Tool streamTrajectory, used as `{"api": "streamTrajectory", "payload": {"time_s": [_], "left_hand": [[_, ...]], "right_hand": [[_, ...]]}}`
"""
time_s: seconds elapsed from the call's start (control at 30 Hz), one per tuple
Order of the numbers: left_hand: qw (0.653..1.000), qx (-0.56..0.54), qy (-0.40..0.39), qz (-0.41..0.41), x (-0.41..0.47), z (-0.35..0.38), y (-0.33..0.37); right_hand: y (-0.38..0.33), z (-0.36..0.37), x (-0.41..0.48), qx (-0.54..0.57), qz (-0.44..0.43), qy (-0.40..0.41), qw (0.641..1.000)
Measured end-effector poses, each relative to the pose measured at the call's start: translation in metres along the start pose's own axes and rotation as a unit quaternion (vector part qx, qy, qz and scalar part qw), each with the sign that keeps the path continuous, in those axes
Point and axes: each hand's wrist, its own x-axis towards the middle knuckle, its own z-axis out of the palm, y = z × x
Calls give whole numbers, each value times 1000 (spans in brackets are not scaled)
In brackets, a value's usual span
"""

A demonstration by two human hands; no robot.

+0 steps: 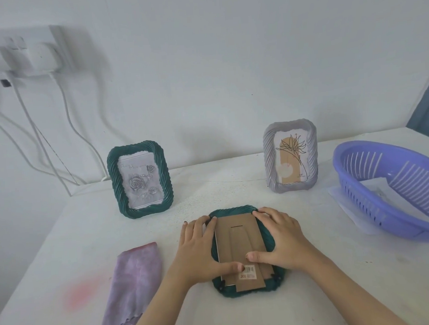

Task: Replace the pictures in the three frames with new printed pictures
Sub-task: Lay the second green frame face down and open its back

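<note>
Seemingly midway: left hand (201, 248) and right hand (281, 241) are pressing flat on the face-down frame (238, 241); upright green frame (139, 179) and grey frame (291, 155) are standing beyond.

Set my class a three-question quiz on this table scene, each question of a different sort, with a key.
1. True or false: the frame under the left hand and right hand lies back up.
2. Fill in: the cloth lies to the ___ of the left hand.
3. The grey frame stands: A on the cloth; B upright, near the basket; C under the hands.

Key: 1 true; 2 left; 3 B.
</note>
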Motion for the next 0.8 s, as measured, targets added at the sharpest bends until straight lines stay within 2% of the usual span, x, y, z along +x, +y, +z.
{"api": "streamTrajectory", "payload": {"time_s": [0.3, 0.53, 0.8], "left_hand": [[998, 18, -54, -12, 11, -8, 4], [1000, 7, 19, 0, 6, -3, 3], [999, 34, 16, -2, 5, 0, 1]], "right_hand": [[-9, -14, 8, -10, 19, -66, 998], [-9, -15, 9, -8, 25, -71, 997], [-9, -16, 10, -10, 25, -76, 997]]}}
